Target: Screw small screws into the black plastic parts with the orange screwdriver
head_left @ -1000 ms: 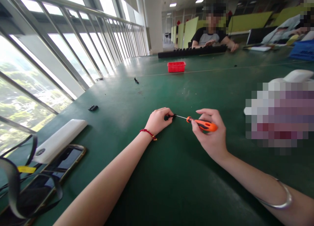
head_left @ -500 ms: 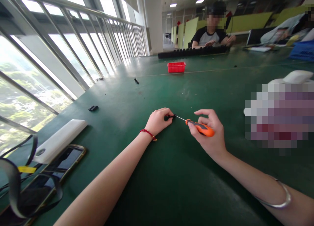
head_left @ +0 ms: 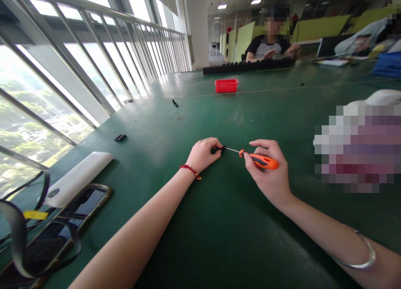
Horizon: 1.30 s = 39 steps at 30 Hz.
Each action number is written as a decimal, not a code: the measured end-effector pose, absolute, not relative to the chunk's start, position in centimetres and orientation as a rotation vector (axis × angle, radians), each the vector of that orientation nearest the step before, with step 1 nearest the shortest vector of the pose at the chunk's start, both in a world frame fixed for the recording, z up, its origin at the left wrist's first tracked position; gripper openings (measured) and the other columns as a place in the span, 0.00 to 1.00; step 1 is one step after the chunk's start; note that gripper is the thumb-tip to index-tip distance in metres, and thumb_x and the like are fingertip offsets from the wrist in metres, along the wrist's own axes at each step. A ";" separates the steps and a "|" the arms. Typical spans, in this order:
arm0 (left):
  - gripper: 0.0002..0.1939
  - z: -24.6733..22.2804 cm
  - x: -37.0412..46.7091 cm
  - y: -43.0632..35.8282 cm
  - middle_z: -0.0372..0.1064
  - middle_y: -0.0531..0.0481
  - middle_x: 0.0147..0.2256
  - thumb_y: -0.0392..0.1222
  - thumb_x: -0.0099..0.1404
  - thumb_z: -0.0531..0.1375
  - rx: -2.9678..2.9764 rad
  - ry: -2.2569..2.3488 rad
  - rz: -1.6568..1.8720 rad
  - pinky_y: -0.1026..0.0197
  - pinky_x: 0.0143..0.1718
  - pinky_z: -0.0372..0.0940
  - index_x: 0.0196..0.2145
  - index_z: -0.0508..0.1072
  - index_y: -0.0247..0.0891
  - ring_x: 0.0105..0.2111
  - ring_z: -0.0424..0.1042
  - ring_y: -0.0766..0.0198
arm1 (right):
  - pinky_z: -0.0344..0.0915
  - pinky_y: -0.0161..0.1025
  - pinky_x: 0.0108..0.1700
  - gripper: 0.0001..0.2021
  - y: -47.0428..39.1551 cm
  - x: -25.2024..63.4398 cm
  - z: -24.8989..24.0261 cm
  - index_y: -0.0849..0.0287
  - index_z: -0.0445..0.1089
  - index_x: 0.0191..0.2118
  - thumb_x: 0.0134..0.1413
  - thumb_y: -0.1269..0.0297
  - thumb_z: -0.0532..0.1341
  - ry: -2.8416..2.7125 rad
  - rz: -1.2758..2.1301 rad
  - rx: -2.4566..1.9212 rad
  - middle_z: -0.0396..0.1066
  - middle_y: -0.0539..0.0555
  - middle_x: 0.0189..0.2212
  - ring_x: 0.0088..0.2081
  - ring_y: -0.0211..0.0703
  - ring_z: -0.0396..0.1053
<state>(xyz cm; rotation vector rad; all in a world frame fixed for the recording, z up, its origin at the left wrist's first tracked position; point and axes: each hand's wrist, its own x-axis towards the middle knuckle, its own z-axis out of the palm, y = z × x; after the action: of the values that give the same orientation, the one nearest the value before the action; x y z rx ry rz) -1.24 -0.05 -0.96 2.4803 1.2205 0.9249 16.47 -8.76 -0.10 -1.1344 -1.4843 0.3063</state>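
Note:
Between the thumb and fingers of my left hand (head_left: 205, 154) is a small black part (head_left: 216, 149), partly hidden by the fingers; its exact kind does not show. My right hand (head_left: 272, 176) grips a screwdriver (head_left: 266, 162) by its orange and grey handle, with the index finger stretched out above it. The thin metal shaft points left, and its tip meets the black part at its right end. Both hands are low over the green table (head_left: 200, 222).
A red bin (head_left: 226, 86) stands farther back, before a long black strip (head_left: 247, 67) and a seated person (head_left: 271, 46). Small black pieces (head_left: 120, 138) lie left. A white power bank (head_left: 79, 178), a phone (head_left: 90, 203) and a strap (head_left: 15, 234) are near left; a railing (head_left: 125, 59) runs beside.
The screwdriver's handle has moved slightly right and its shaft lies a little flatter. My right hand has shifted slightly with it; my left hand keeps its hold on the black part.

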 end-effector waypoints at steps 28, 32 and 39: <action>0.05 -1.0 -1.3 0.0 0.74 0.52 0.34 0.33 0.55 0.57 2.488 1.215 0.929 0.63 0.39 0.67 0.30 0.73 0.38 0.34 0.72 0.64 | 0.61 0.38 0.31 0.07 -8.9 16.6 -0.2 0.55 0.65 0.36 0.50 0.63 0.61 -1.550 0.301 -1.174 0.60 0.44 0.19 0.22 0.37 0.60; 0.05 -1.0 -1.3 0.0 0.74 0.52 0.34 0.33 0.55 0.57 2.491 1.215 0.922 0.63 0.39 0.67 0.30 0.73 0.38 0.34 0.72 0.64 | 0.63 0.40 0.35 0.16 -8.8 16.6 -0.1 0.55 0.62 0.42 0.45 0.68 0.62 -1.487 0.172 -1.069 0.63 0.47 0.27 0.29 0.40 0.65; 0.06 -1.1 -1.3 0.0 0.74 0.51 0.34 0.33 0.55 0.57 2.494 1.206 0.931 0.63 0.39 0.67 0.30 0.73 0.38 0.34 0.72 0.64 | 0.61 0.39 0.32 0.07 -8.9 16.6 -0.1 0.55 0.65 0.36 0.49 0.64 0.61 -1.560 0.236 -1.156 0.61 0.44 0.19 0.23 0.38 0.61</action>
<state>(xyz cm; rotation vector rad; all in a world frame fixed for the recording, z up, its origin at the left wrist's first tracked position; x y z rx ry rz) -1.30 -0.02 -1.05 2.4941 1.2059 0.9306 16.61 -8.86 -0.13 -1.1559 -1.5599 0.2363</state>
